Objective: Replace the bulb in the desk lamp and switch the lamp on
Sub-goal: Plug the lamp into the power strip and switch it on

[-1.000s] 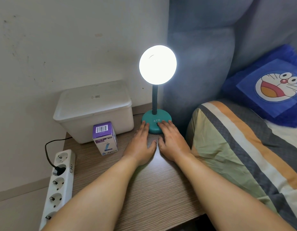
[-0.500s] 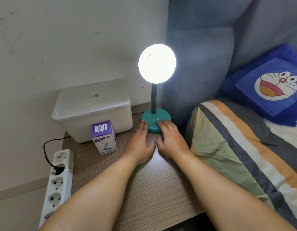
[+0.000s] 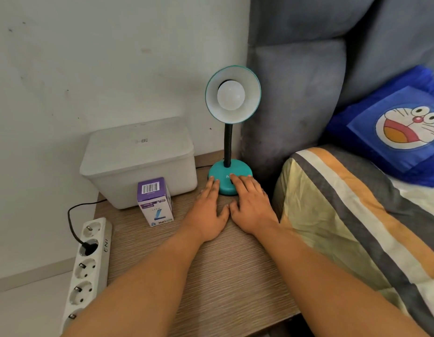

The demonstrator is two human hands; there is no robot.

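A teal desk lamp stands at the back of the wooden bedside table, its round base [image 3: 230, 171] on the wood and its shade [image 3: 233, 94] facing me. The white bulb [image 3: 230, 95] in the shade is dark. My left hand [image 3: 209, 210] lies flat on the table, fingertips touching the base's left front. My right hand [image 3: 250, 203] lies flat beside it, its fingers resting on the base's front where the switch sits. Neither hand holds anything. A purple and white bulb box [image 3: 154, 201] stands left of my hands.
A white lidded plastic bin [image 3: 138, 164] sits behind the bulb box against the wall. A white power strip [image 3: 87, 268] with one black plug lies off the table's [image 3: 221, 271] left edge. A bed with a striped blanket [image 3: 352, 215] and blue cartoon pillow [image 3: 400, 127] borders the right.
The lamp was lit in both earlier frames and is now off. My hands have stayed at the base, with the right fingers on the switch area.
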